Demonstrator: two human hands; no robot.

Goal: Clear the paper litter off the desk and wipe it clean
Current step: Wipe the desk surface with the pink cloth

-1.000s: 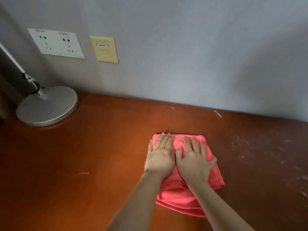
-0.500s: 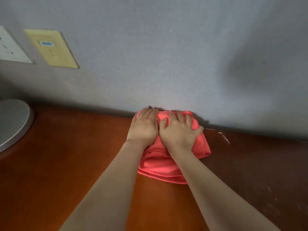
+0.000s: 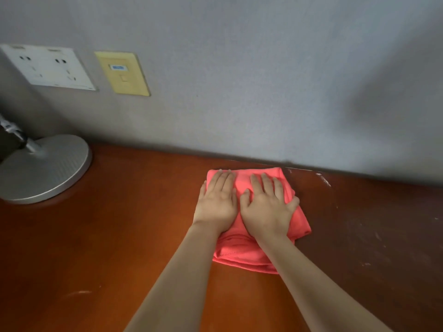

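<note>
The folded coral-pink microfibre cloth (image 3: 251,250) lies on the reddish-brown wooden bench (image 3: 119,236), its far edge almost at the grey wall (image 3: 263,92), drawn slightly back from where it touched half a second ago. Left hand (image 3: 217,203) and right hand (image 3: 267,208) press it flat, fingers straight and spread. No paper shows; white scuffs (image 3: 323,179) to the right probably await wiping.

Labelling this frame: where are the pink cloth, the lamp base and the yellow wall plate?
pink cloth (image 3: 242,256), head view, near folded edge.
lamp base (image 3: 51,167), head view, top of disc.
yellow wall plate (image 3: 122,74), head view, plate centre.
</note>
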